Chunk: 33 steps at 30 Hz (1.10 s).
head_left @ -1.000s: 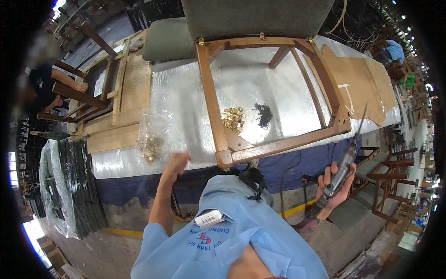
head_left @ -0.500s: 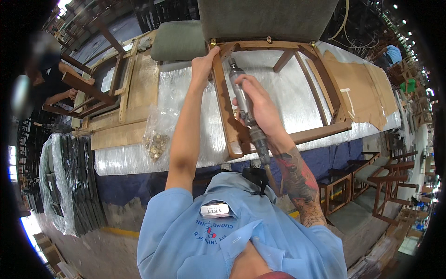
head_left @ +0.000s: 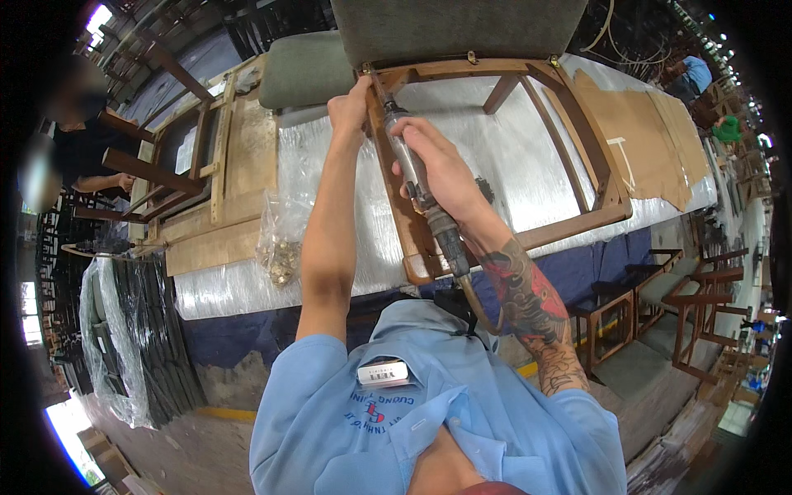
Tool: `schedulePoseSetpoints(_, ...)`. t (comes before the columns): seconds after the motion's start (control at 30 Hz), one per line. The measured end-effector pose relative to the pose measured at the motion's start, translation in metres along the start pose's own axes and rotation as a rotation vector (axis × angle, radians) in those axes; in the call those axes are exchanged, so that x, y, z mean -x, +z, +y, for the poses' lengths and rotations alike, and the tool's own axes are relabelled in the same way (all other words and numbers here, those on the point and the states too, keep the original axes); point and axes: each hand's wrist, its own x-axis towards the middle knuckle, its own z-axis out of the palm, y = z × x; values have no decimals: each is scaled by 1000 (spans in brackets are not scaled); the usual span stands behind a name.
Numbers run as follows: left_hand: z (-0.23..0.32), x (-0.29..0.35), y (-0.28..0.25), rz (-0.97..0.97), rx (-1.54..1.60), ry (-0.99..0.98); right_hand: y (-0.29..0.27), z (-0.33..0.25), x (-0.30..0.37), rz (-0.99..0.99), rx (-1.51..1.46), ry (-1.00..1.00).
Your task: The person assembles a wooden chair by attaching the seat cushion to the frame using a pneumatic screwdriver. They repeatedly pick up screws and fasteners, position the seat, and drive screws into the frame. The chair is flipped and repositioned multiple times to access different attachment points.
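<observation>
A wooden chair frame [head_left: 538, 239] lies on the wrapped table before me, joined at its far side to a grey upholstered panel [head_left: 458, 31]. My right hand [head_left: 437, 165] is wrapped round a power screwdriver [head_left: 446, 235] with a hose at its rear. Its slim bit reaches a small brass-coloured bracket [head_left: 367, 68] at the frame's far left corner. My left hand [head_left: 349, 111] is closed against that corner, fingertips beside the bit; whatever they pinch is hidden. Another bracket [head_left: 472, 57] sits mid-rail, and a third [head_left: 553, 61] at the far right.
A clear bag of brass-coloured hardware [head_left: 281, 260] lies left of my forearm. Beyond are a grey cushion [head_left: 301, 70] and cardboard [head_left: 648, 140]. A co-worker [head_left: 87, 157] handles another frame at left. Wrapped panels [head_left: 120, 342] stand lower left; chairs [head_left: 689, 301] stand at right.
The screwdriver has moved left and away from me, its bit now at the corner bracket instead of inside the frame. My left hand stays by that corner, its fingers drawn in closer.
</observation>
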Motion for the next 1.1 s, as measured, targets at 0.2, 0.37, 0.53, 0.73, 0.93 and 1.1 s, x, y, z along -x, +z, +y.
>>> schedulePoseSetpoints(0.2,-3,-3,3,6,48,1,1,-5,-3,-15,9,35)
schedulePoseSetpoints(0.37,-11,-12,1,49,94,20,8,-12,-1,-12,-5,63)
schedulePoseSetpoints(0.53,-8,-6,7,75,123,15,6,-10,-13,-13,40,35)
schedulePoseSetpoints(0.73,-7,-1,1,65,45,30,8,-10,-21,-21,80,13)
schedulePoseSetpoints(0.93,3,24,5,0,215,-12,-6,-9,-24,-59,-5,19)
schedulePoseSetpoints(1.1,-74,17,-13,1,702,-467,-6,-7,-26,-52,35,-6)
